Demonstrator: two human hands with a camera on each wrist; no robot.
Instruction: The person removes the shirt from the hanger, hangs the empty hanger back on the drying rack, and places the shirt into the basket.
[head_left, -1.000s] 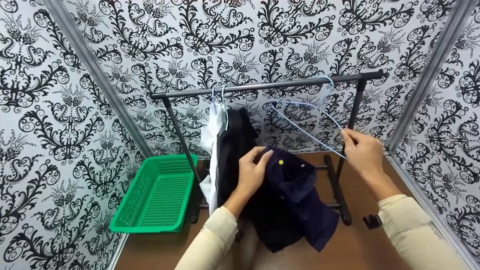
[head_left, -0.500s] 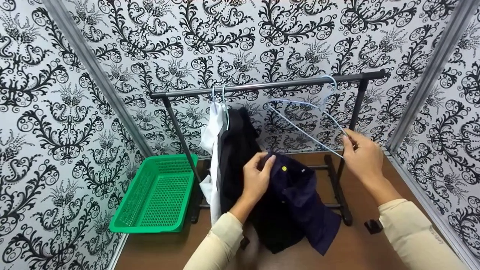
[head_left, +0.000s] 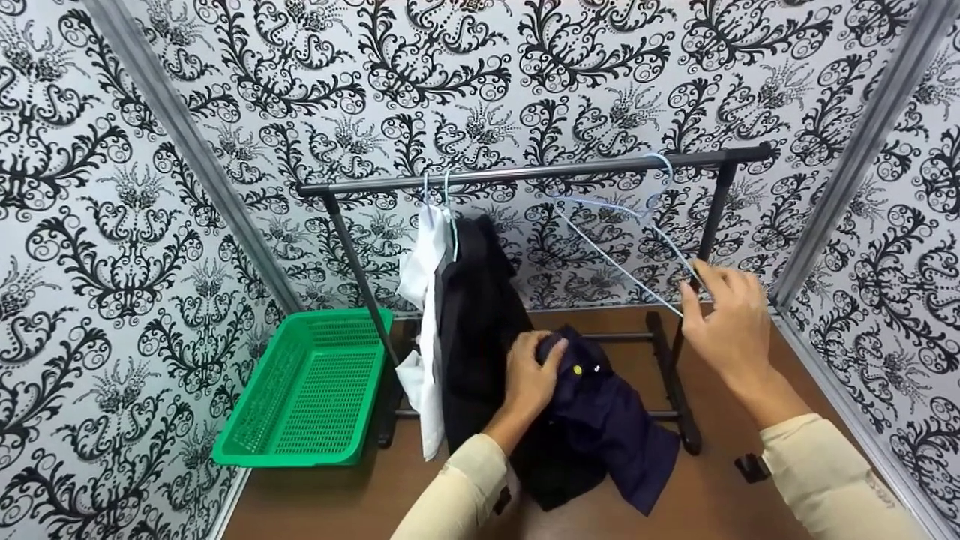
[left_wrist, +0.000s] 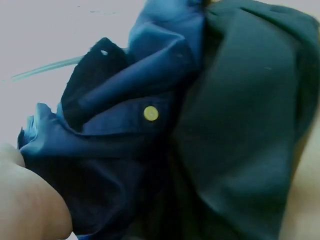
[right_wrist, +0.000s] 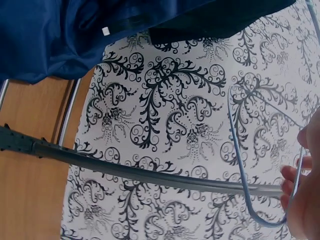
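Note:
My left hand (head_left: 531, 375) grips the top edge of a dark navy garment (head_left: 600, 405) with a yellow button and a small white tag. The garment hangs bunched from my fingers, and close up in the left wrist view its button (left_wrist: 151, 113) faces the camera. My right hand (head_left: 731, 326) pinches the right end of a pale blue wire hanger (head_left: 619, 262) between thumb and fingers. The hanger's hook loops over the rail (head_left: 525, 173), and its other end points left with no cloth on it. In the right wrist view, the hanger (right_wrist: 239, 150) runs between thumb and fingers.
A white garment (head_left: 429, 300) and a black garment (head_left: 480, 300) hang on hangers at the rail's left. The green plastic basket (head_left: 289, 458) stands at the left on the brown surface. A small black object (head_left: 751, 468) lies beside my right sleeve. Patterned walls enclose the rack.
My left hand has moved down and to the right, lowering the navy garment, which is now more crumpled. My right hand stays at the hanger's end; the hanger has shifted slightly.

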